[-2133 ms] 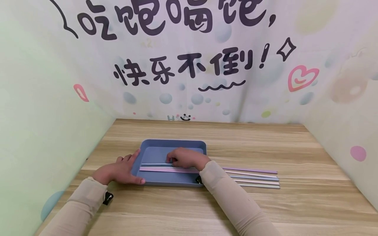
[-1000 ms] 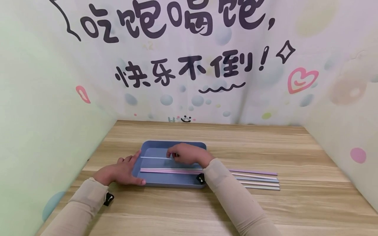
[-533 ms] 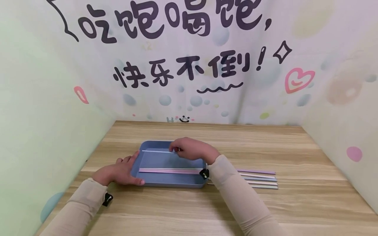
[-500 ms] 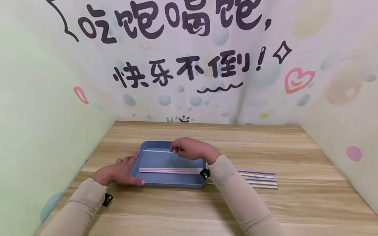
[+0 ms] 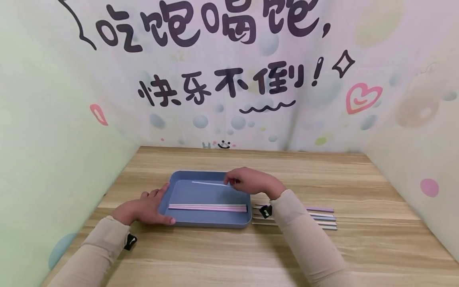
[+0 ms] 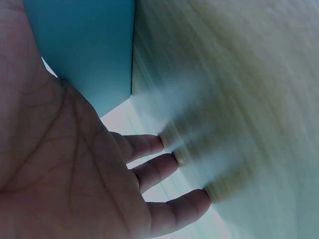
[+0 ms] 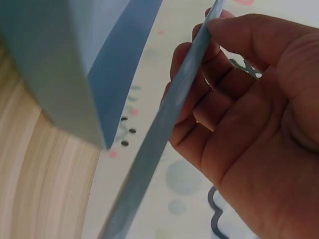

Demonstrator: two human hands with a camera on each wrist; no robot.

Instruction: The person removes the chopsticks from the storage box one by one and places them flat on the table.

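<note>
My right hand [image 5: 249, 180] pinches a light blue chopstick [image 5: 208, 183] between thumb and fingers, above the far right part of a blue tray [image 5: 211, 225]. In the right wrist view the blue chopstick [image 7: 162, 117] slants past the palm, outside the tray's wall [image 7: 60, 79]. Several pink and white chopsticks [image 5: 208, 207] lie side by side across the tray's near half. My left hand [image 5: 145, 209] rests at the tray's left end, thumb and index finger spread along the rim. The left wrist view shows its other fingertips touching the table.
Several chopsticks in purple, white, blue and grey [image 5: 324, 218] lie on the wooden table [image 5: 365, 247] right of the tray, partly hidden under the right sleeve [image 5: 308, 239]. A printed cloth wall [image 5: 229, 131] stands behind the table, with pale walls at both sides.
My right hand has lifted the blue chopstick from beside the other chopsticks, moved it toward the tray's far side, then shifted right with it. The left hand has stayed in place.
</note>
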